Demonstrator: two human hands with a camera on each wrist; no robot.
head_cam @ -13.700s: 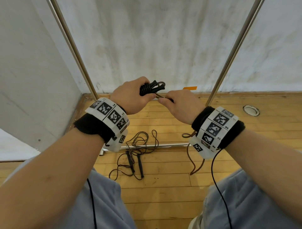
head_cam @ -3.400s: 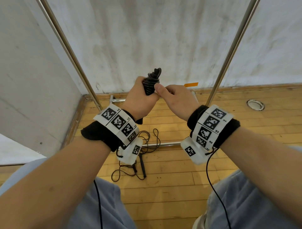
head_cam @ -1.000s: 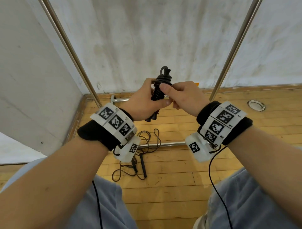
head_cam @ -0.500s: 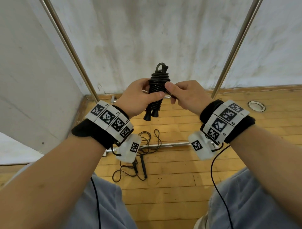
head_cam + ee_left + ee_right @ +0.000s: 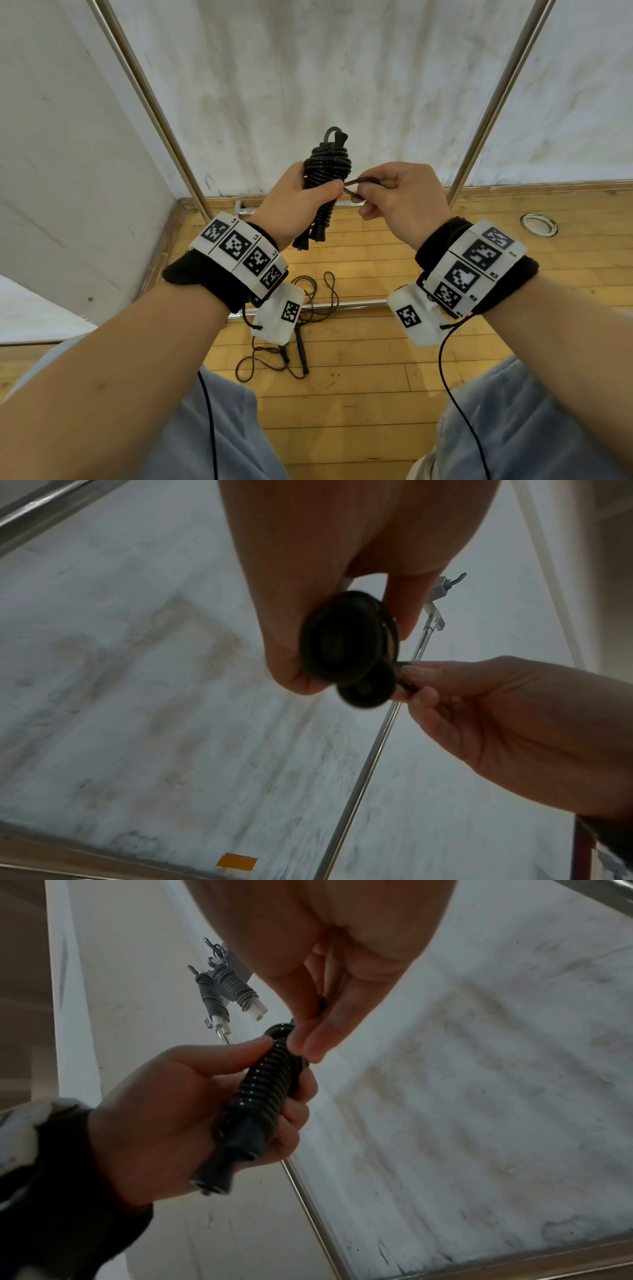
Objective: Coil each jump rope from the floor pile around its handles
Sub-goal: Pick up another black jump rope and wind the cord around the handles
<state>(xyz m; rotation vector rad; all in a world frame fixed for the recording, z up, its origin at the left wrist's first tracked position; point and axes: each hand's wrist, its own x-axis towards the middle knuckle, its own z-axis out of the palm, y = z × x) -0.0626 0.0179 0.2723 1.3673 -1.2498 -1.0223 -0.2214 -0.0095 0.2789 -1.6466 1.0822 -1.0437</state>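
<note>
Since half a second ago, your right hand [image 5: 404,198] has drawn back from the coiled jump rope [image 5: 327,171], pulling a short loop of cord [image 5: 363,183] out sideways; the bundle stays upright. Your left hand [image 5: 294,205] is clenched round the bundle's middle, thumb pressed across the coils, handle ends [image 5: 222,1161] sticking out below the fist. Your right fingers [image 5: 308,1039] pinch that loop just beside the left thumb. Another jump rope [image 5: 291,346] lies loose on the wooden floor [image 5: 359,404], well below your grip.

Wooden plank floor [image 5: 359,404], stained white wall [image 5: 308,68], two slanting metal poles [image 5: 150,102], round floor fitting [image 5: 538,224]
</note>
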